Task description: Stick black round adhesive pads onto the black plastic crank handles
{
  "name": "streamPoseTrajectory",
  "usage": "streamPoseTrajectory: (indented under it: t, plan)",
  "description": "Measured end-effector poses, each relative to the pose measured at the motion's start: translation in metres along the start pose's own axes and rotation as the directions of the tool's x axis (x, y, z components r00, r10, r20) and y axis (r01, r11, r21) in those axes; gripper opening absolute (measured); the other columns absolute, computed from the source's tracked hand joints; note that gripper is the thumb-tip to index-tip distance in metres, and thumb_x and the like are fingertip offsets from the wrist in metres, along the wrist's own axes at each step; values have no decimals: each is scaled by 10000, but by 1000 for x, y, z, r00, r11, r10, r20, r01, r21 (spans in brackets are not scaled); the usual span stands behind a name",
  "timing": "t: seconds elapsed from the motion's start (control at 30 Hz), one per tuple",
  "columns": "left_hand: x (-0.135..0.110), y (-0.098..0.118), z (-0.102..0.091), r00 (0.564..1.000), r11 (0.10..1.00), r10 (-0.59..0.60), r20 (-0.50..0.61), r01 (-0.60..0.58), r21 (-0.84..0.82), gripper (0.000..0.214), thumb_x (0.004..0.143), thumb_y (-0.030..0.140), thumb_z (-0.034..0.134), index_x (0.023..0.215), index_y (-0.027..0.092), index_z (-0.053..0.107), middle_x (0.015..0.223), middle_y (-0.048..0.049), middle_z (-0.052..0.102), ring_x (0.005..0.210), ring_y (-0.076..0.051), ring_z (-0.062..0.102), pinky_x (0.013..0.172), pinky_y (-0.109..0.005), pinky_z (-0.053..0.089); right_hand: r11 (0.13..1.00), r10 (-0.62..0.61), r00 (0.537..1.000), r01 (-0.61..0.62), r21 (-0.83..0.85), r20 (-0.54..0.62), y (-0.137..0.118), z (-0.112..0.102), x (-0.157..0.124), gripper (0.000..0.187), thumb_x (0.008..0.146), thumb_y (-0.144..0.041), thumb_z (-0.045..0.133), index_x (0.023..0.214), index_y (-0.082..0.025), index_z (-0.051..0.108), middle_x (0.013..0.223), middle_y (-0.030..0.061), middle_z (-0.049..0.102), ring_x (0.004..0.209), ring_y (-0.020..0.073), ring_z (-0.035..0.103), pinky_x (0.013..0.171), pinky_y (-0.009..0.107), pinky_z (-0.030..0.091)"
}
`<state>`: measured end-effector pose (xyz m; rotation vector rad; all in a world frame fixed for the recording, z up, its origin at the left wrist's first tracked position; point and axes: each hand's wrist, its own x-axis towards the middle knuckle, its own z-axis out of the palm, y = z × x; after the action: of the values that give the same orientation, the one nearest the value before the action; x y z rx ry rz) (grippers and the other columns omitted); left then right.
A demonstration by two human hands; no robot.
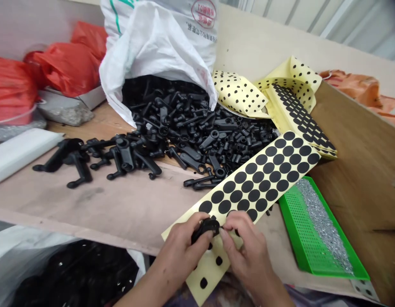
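Black plastic handle (204, 228) pinched close between both hands, one end mostly hidden by the fingers. Left hand (180, 251) clamped around its body, right hand (250, 251) together with the left, fingertips (224, 232) pressed at the near edge of the part. Directly beneath, the lower end of a yellow backing sheet (213, 270), with only scattered black rubber dots (203, 282) there and dense rows farther up. Best handling, by the look of it: a firm fingertip grip, the part held square, the sheet lying flat and unbuckled. Beyond the hands, a heap of black plastic levers (184, 132) spilling from a white woven sack (152, 47) onto the plywood bench (98, 200). To the right, a green perforated tray (299, 226) holding small silver parts (323, 221).
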<state>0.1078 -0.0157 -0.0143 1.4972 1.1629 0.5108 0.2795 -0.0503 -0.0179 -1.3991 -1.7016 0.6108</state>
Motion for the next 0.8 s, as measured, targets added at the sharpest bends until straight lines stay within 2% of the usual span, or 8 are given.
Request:
streamPoseTrajectory:
  t: [0.07,0.13,0.27,0.33,0.43,0.53,0.67,0.8]
  plan:
    - [0,-3,-1,998,997,-65,12,65,-50,243,848,342,479,1039,217,561,616,59,488,497,-105,441,457,-199,363,998,-9,997,4,-67,-73,0,-12,6,46,854,-161,508,844,-205,516,844,48,555,786,183,552,686,298,451]
    - [-1,-8,-1,995,992,-95,14,96,-85,277,834,354,497,1064,216,568,625,53,477,513,-108,440,455,-196,374,998,46,997,-48,-45,-57,-1,-21,12,50,876,-180,485,847,-207,516,839,45,559,765,177,552,660,285,454]
    - [-2,-13,1,994,979,-73,81,87,-184,338,803,256,491,1130,202,562,668,42,497,546,-108,454,470,-193,395,1000,-1,967,6,-18,253,-7,-23,19,75,895,-195,461,856,-207,523,844,39,554,769,171,545,671,282,444]
    - [-2,-14,2,994,970,-56,94,76,-231,395,791,203,459,1178,202,542,648,56,488,516,-96,436,484,-196,403,999,-18,949,26,-20,315,-9,-17,19,76,898,-197,454,851,-204,513,842,37,542,766,168,539,672,285,438]
    - [-2,-14,0,992,959,-50,114,80,-271,422,769,162,431,1170,202,554,673,54,521,513,-91,442,499,-200,411,999,-27,945,39,-32,327,-9,-11,19,97,898,-192,443,813,-206,487,816,27,522,749,163,530,661,283,428]
    - [-2,-12,-4,990,953,-59,129,94,-289,355,770,158,410,1064,185,607,681,39,560,531,-99,477,517,-205,414,998,-33,943,46,-32,331,-7,-9,21,101,893,-185,446,800,-210,474,812,25,520,740,158,523,654,277,426]
    - [-1,-8,-6,989,967,-74,127,103,-235,278,834,243,402,987,172,623,507,63,493,528,-122,501,551,-214,415,998,-17,942,36,-52,334,-6,-9,22,69,891,-198,453,829,-210,481,807,21,517,718,155,518,637,273,426]
    - [0,-6,-3,997,993,-42,58,48,-112,291,839,329,470,1064,192,594,607,55,536,522,-119,495,499,-207,398,988,-78,945,116,-102,317,-8,-5,20,128,898,-170,426,788,-205,480,777,27,513,715,167,513,632,288,422]
